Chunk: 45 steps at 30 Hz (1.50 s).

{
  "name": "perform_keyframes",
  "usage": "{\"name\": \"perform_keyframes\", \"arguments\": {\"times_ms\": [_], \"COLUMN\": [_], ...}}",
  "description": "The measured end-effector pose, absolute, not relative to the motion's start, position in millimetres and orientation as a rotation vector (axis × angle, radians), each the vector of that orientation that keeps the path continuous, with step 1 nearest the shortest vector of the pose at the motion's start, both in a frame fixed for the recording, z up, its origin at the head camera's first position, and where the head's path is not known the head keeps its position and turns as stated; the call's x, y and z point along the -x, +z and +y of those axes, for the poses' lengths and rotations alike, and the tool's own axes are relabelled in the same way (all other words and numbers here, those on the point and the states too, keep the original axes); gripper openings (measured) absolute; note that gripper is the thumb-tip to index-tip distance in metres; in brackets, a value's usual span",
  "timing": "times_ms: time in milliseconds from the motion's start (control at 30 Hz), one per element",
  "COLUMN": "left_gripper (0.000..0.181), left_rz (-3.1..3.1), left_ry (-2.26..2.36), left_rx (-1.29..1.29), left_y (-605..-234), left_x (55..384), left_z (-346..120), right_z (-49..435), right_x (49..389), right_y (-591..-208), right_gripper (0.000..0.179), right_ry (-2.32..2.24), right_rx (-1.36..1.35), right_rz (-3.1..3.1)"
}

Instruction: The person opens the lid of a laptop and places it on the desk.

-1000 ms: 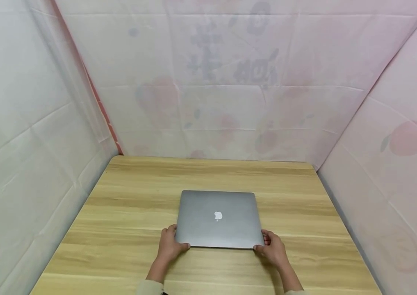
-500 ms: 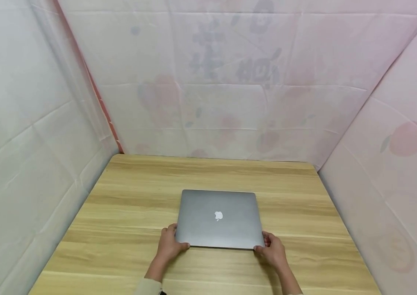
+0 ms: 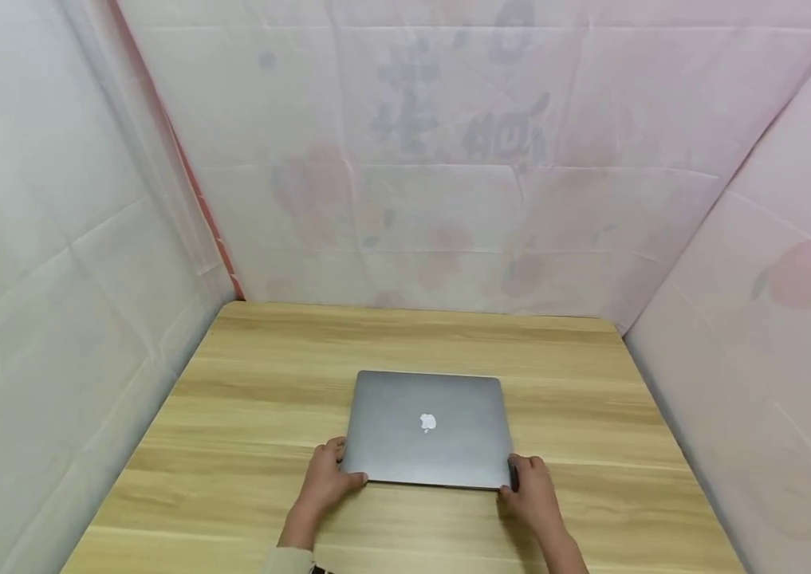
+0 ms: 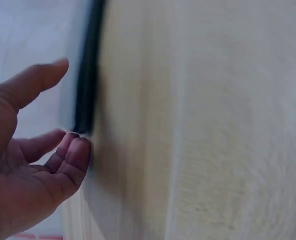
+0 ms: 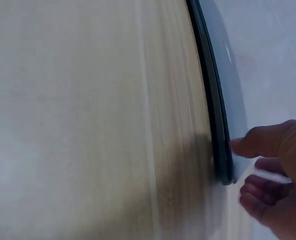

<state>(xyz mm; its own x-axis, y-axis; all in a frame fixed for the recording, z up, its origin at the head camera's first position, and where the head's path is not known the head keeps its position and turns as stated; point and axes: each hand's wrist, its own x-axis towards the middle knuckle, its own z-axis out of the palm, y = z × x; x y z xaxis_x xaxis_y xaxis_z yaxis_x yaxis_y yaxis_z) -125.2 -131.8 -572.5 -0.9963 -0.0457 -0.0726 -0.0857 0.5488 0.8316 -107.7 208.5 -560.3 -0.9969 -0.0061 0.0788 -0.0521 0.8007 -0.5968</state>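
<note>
A closed silver-grey laptop (image 3: 427, 430) with a white apple logo lies flat on the wooden table (image 3: 261, 359). Its near left corner is held by my left hand (image 3: 324, 476), thumb along the front edge and fingers along the left side. My right hand (image 3: 536, 493) grips the near right corner the same way, with a dark gap between thumb and forefinger. In the left wrist view, the fingertips (image 4: 77, 150) meet the end of the laptop's dark edge. The right wrist view shows the thumb against the front edge, with the other fingers curled past the corner.
Pale printed sheets hang around the table: one at the back (image 3: 419, 199), one at the left (image 3: 53, 279) and one at the right (image 3: 771, 383). A red strip (image 3: 214, 227) runs down the back left corner.
The laptop and left hand hold nearly the same place. My right hand has shifted slightly, and a dark gap now shows between its thumb and forefinger. The head view has tilted a little.
</note>
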Motion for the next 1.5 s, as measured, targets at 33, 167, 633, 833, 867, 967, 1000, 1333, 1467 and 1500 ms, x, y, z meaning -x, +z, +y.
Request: {"name": "perform_keyframes", "arguments": {"times_ms": [33, 167, 633, 833, 867, 967, 1000, 1333, 1467, 1500], "left_gripper": [0.077, 0.075, 0.082, 0.085, 0.085, 0.083, 0.082, 0.077, 0.076, 0.076], "left_rz": [2.726, 2.778, 2.835, 2.784, 2.777, 2.776, 2.778, 2.769, 2.760, 2.756], "left_ry": [1.466, 1.414, 1.278, 1.196, 1.179, 1.141, 1.130, 1.104, 1.124, 1.121], "left_rx": [0.101, -0.010, -0.098, -0.084, -0.084, -0.087, -0.085, -0.084, -0.086, -0.079], "left_y": [-572, -571, -580, -579, -579, -579, -579, -579, -580, -580], "left_x": [123, 117, 121, 121, 121, 119, 119, 117, 117, 118], "left_z": [-134, -141, -153, -154, -153, -153, -153, -152, -153, -153], "right_z": [207, 201, 166, 149, 147, 141, 140, 137, 136, 136], "right_x": [106, 104, 125, 128, 129, 131, 131, 137, 137, 137], "right_y": [-560, -558, -580, -580, -581, -580, -580, -582, -581, -580], "right_gripper": [0.053, 0.049, 0.049, 0.047, 0.047, 0.048, 0.048, 0.045, 0.042, 0.041], "right_ry": [0.870, 0.703, 0.853, 0.894, 0.895, 0.902, 0.901, 0.825, 0.801, 0.797], "right_rx": [-0.139, -0.493, -1.045, -1.083, -1.094, -1.128, -1.137, -1.135, -1.126, -1.126], "right_rz": [-2.881, -2.656, -2.402, -2.540, -2.560, -2.606, -2.621, -2.743, -2.766, -2.767]}}
